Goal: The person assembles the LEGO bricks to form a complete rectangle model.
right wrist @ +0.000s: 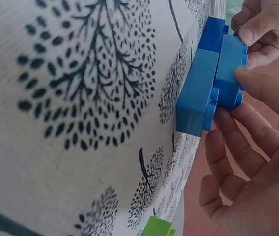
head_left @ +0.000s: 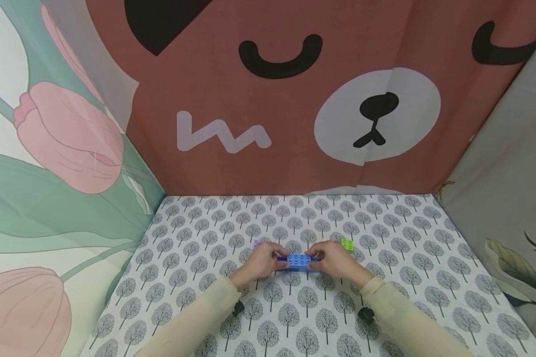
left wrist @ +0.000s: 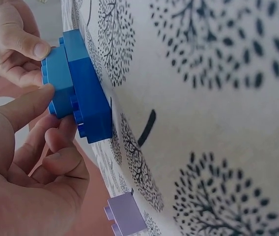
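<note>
A light blue toy building brick (head_left: 299,260) lies across two blue bricks set end to end on the cloth. Of that lower pair, the darker brick (left wrist: 93,93) is on the left and the brighter brick (right wrist: 194,98) on the right. My left hand (head_left: 262,260) pinches the left end of the top brick between thumb and fingers. At its other end, my right hand (head_left: 335,259) pinches it the same way. Studs of the lower bricks show past both ends of the top one.
A small purple brick (head_left: 257,243) sits just behind my left hand. Behind my right hand is a lime green brick (head_left: 347,245). The tree-patterned cloth (head_left: 290,317) covers the table, with a brown bear-print curtain (head_left: 286,99) at its back edge and fabric hanging on both sides.
</note>
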Tool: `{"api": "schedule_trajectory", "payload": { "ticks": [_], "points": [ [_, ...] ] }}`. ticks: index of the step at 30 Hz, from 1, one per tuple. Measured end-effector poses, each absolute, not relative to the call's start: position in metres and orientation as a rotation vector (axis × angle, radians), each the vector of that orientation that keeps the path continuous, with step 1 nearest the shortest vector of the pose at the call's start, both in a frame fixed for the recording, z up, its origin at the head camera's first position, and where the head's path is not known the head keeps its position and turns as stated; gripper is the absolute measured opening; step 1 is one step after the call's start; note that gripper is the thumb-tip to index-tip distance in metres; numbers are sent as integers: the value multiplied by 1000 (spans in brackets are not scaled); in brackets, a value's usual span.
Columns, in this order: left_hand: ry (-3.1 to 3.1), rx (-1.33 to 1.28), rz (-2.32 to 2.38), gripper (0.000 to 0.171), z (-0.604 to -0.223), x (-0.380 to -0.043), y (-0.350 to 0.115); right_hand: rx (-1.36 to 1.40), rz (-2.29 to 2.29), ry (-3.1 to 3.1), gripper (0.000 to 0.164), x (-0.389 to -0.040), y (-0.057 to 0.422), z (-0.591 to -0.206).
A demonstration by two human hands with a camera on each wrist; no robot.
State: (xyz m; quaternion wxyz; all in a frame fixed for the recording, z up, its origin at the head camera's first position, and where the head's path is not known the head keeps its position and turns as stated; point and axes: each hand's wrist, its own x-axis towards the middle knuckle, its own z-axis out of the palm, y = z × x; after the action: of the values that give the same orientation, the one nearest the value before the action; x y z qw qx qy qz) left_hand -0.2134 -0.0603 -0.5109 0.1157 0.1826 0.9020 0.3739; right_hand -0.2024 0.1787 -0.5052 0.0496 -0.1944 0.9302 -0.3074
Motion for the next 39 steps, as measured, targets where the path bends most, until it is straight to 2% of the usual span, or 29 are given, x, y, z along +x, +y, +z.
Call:
{"api": "schedule_trajectory", "payload": {
  "ticks": [32,39],
  "points": [
    [2688,560,1038,30,-513,-215,-60,-589,-966,2839,30,-200,181,-510],
    [2685,545,1039,30,-512,-215,-60,-512,-994,2818,31,-200,184,-509]
  ]
}}
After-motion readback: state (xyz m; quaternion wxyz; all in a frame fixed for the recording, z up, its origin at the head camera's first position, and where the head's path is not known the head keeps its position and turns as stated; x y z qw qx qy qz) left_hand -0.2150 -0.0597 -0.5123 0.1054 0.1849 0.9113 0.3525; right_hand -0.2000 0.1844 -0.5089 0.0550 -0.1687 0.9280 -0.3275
